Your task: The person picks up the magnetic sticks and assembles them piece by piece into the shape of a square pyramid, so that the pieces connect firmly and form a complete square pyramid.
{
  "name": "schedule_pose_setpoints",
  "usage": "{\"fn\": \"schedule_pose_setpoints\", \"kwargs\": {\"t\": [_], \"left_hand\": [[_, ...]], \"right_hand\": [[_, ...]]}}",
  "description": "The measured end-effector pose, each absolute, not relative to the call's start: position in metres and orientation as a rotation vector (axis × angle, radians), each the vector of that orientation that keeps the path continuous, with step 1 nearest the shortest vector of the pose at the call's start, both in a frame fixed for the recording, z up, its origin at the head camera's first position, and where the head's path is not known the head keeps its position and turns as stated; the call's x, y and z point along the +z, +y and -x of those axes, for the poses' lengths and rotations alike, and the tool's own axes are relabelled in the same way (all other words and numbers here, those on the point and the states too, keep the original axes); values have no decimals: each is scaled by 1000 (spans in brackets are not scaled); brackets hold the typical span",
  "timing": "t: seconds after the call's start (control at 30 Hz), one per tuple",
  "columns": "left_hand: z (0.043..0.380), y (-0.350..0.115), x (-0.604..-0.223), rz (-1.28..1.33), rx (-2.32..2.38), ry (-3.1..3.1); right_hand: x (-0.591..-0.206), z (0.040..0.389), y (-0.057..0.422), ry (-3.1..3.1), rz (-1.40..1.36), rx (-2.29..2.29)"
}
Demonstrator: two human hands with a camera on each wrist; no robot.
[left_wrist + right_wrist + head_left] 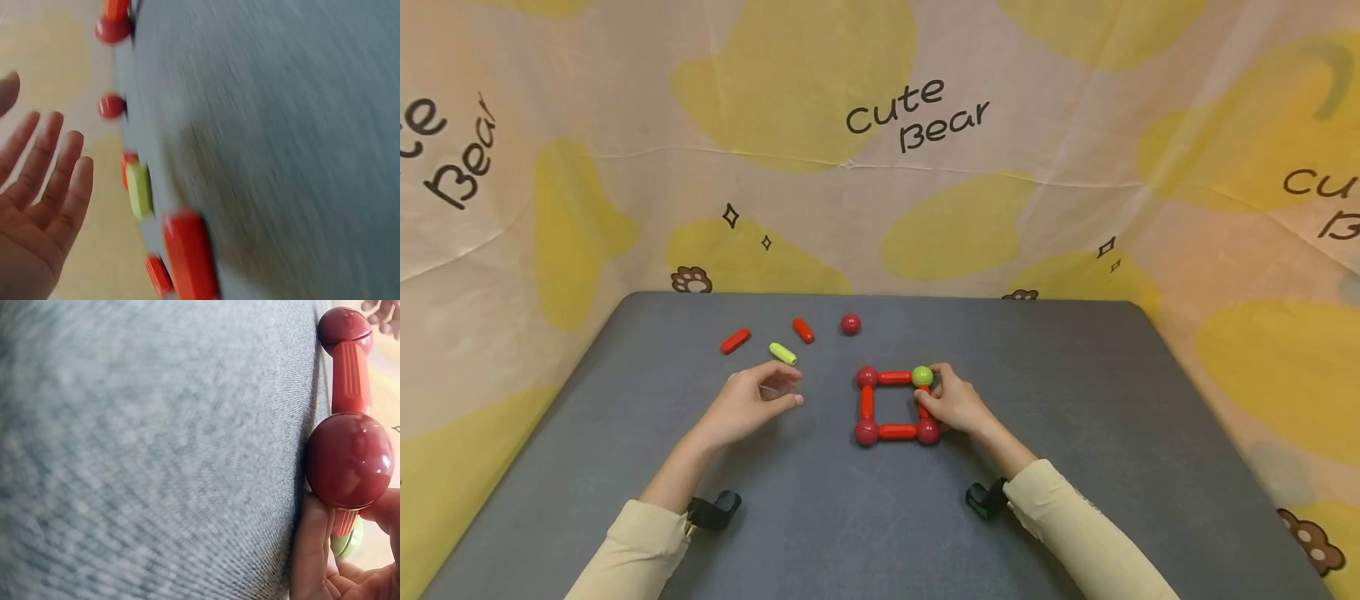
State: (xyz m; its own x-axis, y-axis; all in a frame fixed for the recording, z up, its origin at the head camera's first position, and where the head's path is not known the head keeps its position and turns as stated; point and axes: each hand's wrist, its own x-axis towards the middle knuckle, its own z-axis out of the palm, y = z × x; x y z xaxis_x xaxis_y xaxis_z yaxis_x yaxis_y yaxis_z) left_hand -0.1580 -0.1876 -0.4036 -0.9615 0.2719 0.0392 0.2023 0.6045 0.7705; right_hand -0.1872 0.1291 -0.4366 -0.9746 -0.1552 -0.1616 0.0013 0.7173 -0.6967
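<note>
- Right hand (958, 407) pinches the square frame (897, 432), which lies between the hands; seemingly seating a joint;
- left hand (751, 405) empty, fingers apart, near the lime rod (782, 353); next likely calls for gentle right-hand pressure

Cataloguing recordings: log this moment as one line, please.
left hand: empty, near lime rod | right hand: gripping square's right red rod | corners: three red balls, one green ball
</note>
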Motion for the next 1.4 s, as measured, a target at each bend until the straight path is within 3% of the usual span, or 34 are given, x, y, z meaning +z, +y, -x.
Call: {"fn": "schedule_pose_setpoints", "kwargs": {"t": [0.33, 0.63, 1.4], "left_hand": [[146, -247, -418, -242, 1240, 2806], [146, -275, -431, -279, 1158, 2789], [158, -272, -437, -350, 954, 2838]], "right_hand": [[-437, 188, 130, 2692, 110, -1125], [-437, 187, 130, 2694, 116, -1134], [-437, 185, 131, 2682, 187, -1183]]}}
